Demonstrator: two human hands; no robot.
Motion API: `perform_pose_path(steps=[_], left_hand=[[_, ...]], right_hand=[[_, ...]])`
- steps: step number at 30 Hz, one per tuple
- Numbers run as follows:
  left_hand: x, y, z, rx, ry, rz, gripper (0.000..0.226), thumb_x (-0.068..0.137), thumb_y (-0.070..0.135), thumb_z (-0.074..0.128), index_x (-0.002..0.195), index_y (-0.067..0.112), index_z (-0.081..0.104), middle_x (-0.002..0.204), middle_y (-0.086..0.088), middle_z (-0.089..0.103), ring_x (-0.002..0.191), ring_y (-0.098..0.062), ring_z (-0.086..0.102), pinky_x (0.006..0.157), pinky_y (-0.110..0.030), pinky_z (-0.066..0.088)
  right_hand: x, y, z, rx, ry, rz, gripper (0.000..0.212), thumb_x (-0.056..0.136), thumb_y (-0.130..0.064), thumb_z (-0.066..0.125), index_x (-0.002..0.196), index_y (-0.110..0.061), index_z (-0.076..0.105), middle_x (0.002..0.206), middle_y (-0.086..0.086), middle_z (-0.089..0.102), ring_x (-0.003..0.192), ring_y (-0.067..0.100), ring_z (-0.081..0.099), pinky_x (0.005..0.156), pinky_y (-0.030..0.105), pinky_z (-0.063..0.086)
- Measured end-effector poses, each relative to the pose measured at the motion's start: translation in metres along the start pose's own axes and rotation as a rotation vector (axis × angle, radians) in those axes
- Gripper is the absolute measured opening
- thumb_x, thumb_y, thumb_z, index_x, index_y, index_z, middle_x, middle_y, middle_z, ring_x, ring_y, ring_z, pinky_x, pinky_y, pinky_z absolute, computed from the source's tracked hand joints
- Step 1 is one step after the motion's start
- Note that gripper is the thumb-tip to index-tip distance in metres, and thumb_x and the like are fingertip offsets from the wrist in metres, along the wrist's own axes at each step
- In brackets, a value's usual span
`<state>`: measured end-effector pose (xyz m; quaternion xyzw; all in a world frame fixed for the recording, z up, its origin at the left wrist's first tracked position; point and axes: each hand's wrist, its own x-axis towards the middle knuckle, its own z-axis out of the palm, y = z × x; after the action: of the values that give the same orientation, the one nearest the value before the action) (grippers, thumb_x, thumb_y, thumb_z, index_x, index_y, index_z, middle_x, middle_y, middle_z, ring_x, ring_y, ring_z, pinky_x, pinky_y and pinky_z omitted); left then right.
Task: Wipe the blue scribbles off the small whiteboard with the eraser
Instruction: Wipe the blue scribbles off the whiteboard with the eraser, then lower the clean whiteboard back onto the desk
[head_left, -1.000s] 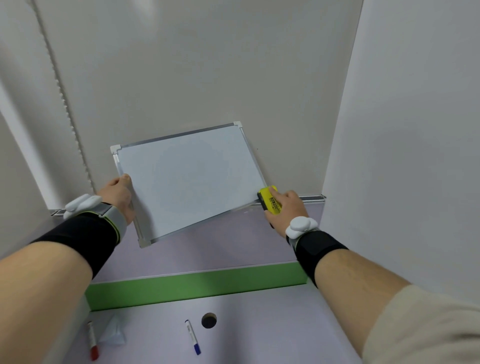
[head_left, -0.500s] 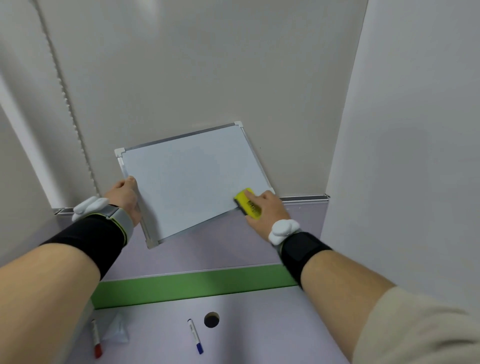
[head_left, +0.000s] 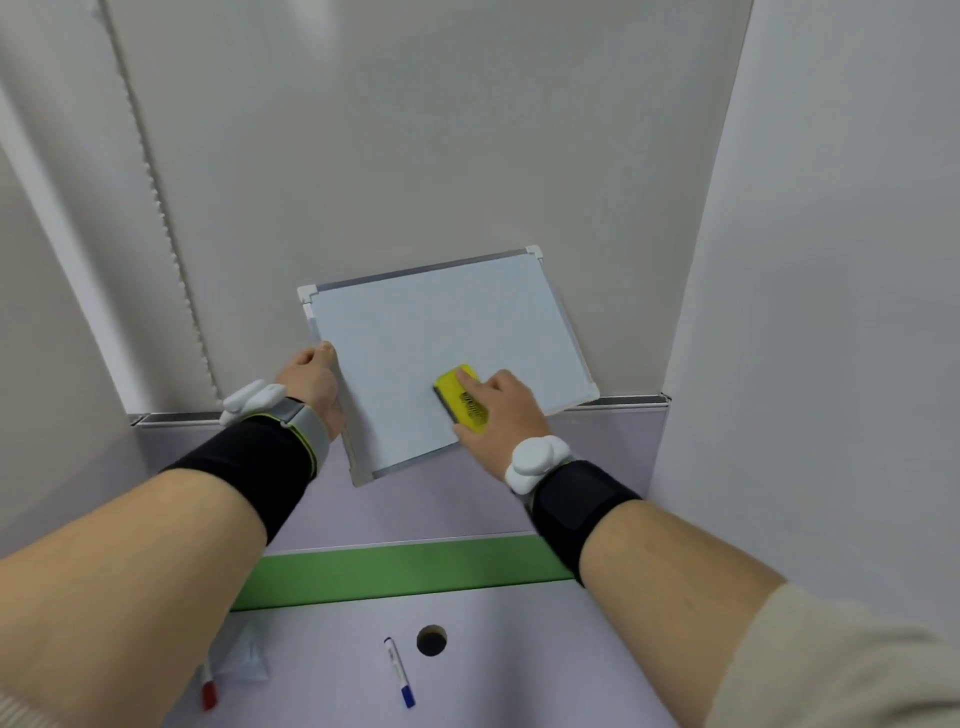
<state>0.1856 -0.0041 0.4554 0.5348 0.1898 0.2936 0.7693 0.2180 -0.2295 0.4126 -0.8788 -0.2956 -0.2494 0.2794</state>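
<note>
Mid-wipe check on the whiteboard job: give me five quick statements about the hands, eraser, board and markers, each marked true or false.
1. The right hand presses the yellow eraser onto the whiteboard. True.
2. The left hand rests flat on the desk, away from the board. False: it grips the board's left edge.
3. Thick blue scribbles cover the board's upper half. False: the surface shown looks almost clean, with no distinct scribbles visible.
4. A blue-capped marker lies on the desk near a round hole. True.
5. The red-capped marker sits on top of the whiteboard. False: it lies on the desk at lower left, beside a crumpled clear wrapper.
</note>
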Motion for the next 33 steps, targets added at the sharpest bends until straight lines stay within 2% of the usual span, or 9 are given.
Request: perform_pose_path(steps=[4, 8, 11, 13, 17, 21, 25, 30, 33], left_hand=[[-0.016, -0.011, 0.010, 0.080, -0.022, 0.013, 0.022, 0.097, 0.028, 0.053, 0.078, 0.020, 0.062, 0.105, -0.012, 0.066, 0.103, -0.030, 0.064, 0.109, -0.054, 0.049], [-0.020, -0.019, 0.007, 0.076, -0.061, -0.011, 0.023, 0.099, 0.026, 0.052, 0.081, 0.014, 0.061, 0.103, -0.012, 0.061, 0.098, -0.024, 0.057, 0.106, -0.049, 0.048], [-0.017, -0.021, -0.003, 0.083, -0.076, -0.011, 0.014, 0.098, 0.025, 0.053, 0.097, 0.013, 0.060, 0.101, -0.012, 0.054, 0.096, -0.024, 0.050, 0.097, -0.047, 0.048], [-0.014, -0.023, -0.009, 0.094, -0.069, -0.004, 0.014, 0.098, 0.023, 0.053, 0.096, 0.011, 0.060, 0.101, -0.013, 0.055, 0.096, -0.025, 0.050, 0.098, -0.050, 0.050], [-0.008, -0.027, -0.021, 0.109, -0.064, -0.013, 0.013, 0.098, 0.022, 0.054, 0.095, 0.010, 0.059, 0.100, -0.013, 0.052, 0.095, -0.025, 0.047, 0.088, -0.041, 0.043], [0.001, -0.031, -0.029, 0.103, -0.071, -0.041, 0.014, 0.098, 0.021, 0.055, 0.091, 0.011, 0.062, 0.104, -0.014, 0.059, 0.097, -0.026, 0.055, 0.101, -0.050, 0.051], [0.005, -0.039, -0.037, 0.150, -0.063, -0.048, 0.016, 0.097, 0.022, 0.056, 0.099, 0.009, 0.065, 0.105, -0.015, 0.062, 0.097, -0.027, 0.057, 0.106, -0.060, 0.048], [-0.003, -0.088, -0.049, 0.260, -0.078, -0.098, 0.025, 0.099, 0.023, 0.054, 0.110, 0.003, 0.065, 0.106, -0.017, 0.061, 0.099, -0.028, 0.056, 0.101, -0.053, 0.050], [-0.013, -0.130, -0.065, 0.311, -0.071, -0.161, 0.036, 0.099, 0.025, 0.055, 0.119, -0.004, 0.064, 0.103, -0.018, 0.061, 0.095, -0.029, 0.055, 0.087, -0.044, 0.047]], right_hand=[[-0.002, -0.037, 0.021, 0.009, 0.006, -0.091, 0.068, 0.079, -0.037, 0.068, 0.142, -0.031, 0.042, 0.101, 0.002, 0.044, 0.095, 0.025, 0.045, 0.086, 0.031, 0.042], [0.002, -0.034, 0.013, -0.012, -0.026, -0.132, 0.067, 0.080, -0.037, 0.068, 0.141, -0.033, 0.043, 0.102, 0.004, 0.046, 0.096, 0.027, 0.045, 0.087, 0.030, 0.041], [0.011, -0.008, -0.010, -0.024, 0.005, -0.051, 0.067, 0.079, -0.036, 0.068, 0.141, -0.032, 0.044, 0.101, 0.008, 0.047, 0.097, 0.033, 0.050, 0.091, 0.035, 0.044], [0.017, 0.015, -0.026, -0.039, 0.028, 0.045, 0.068, 0.079, -0.036, 0.068, 0.142, -0.032, 0.044, 0.102, 0.010, 0.048, 0.099, 0.035, 0.053, 0.093, 0.036, 0.045], [0.015, 0.066, -0.056, -0.126, 0.043, 0.190, 0.070, 0.079, -0.036, 0.068, 0.143, -0.032, 0.041, 0.104, 0.014, 0.051, 0.102, 0.037, 0.055, 0.090, 0.033, 0.044], [-0.003, 0.102, -0.071, -0.140, 0.018, 0.287, 0.069, 0.081, -0.035, 0.066, 0.144, -0.034, 0.038, 0.097, 0.007, 0.043, 0.098, 0.036, 0.054, 0.082, 0.030, 0.041], [-0.012, 0.106, -0.064, -0.110, -0.002, 0.299, 0.069, 0.082, -0.034, 0.066, 0.144, -0.032, 0.038, 0.097, 0.006, 0.043, 0.098, 0.034, 0.053, 0.083, 0.029, 0.041], [-0.025, 0.103, -0.037, -0.036, -0.067, 0.336, 0.069, 0.082, -0.037, 0.065, 0.145, -0.031, 0.037, 0.108, 0.006, 0.047, 0.107, 0.030, 0.052, 0.088, 0.030, 0.042], [-0.036, 0.098, -0.020, 0.036, -0.094, 0.369, 0.068, 0.079, -0.037, 0.066, 0.142, -0.032, 0.041, 0.121, 0.010, 0.053, 0.111, 0.028, 0.054, 0.091, 0.031, 0.045]])
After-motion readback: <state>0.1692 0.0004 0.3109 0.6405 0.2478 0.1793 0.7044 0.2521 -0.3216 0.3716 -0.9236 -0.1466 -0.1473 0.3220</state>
